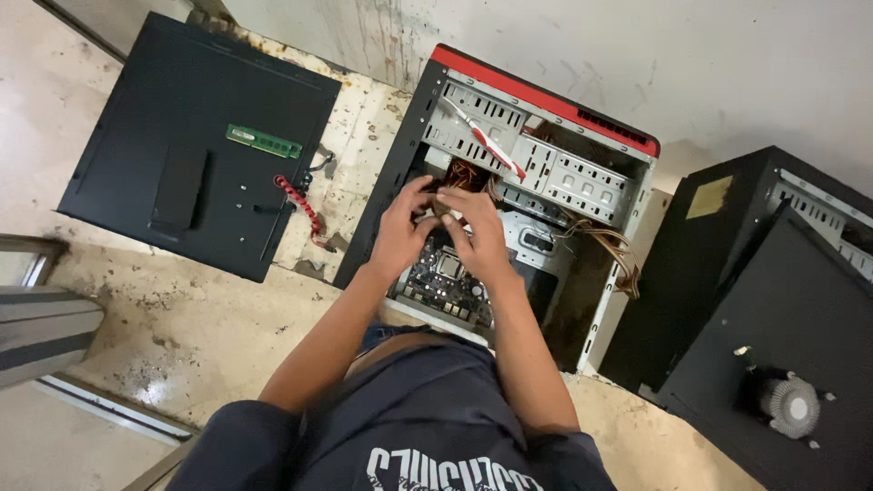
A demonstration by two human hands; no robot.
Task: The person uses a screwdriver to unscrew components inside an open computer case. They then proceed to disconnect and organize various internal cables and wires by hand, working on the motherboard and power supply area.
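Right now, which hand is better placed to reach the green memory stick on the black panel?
Left hand: it is nearer the memory stick, on that side; right hand would cross.

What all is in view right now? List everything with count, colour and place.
open computer case: 1, black with red edge, centre, lying on its side
motherboard: 1, dark with silver socket, inside the open case below the hands
cable bundle: 1, orange-brown, right inside the case
red and white tool: 1, on the drive bays
side panel: 1, black, left on the floor
memory stick: 1, green, on the panel
black flat block: 1, on the panel
red cable: 1, panel's right edge
closed cases: 2, black, right
heatsink fan: 1, silver, on nearer case
left hand: 1, over the case, fingers on a small part
right hand: 1, beside it
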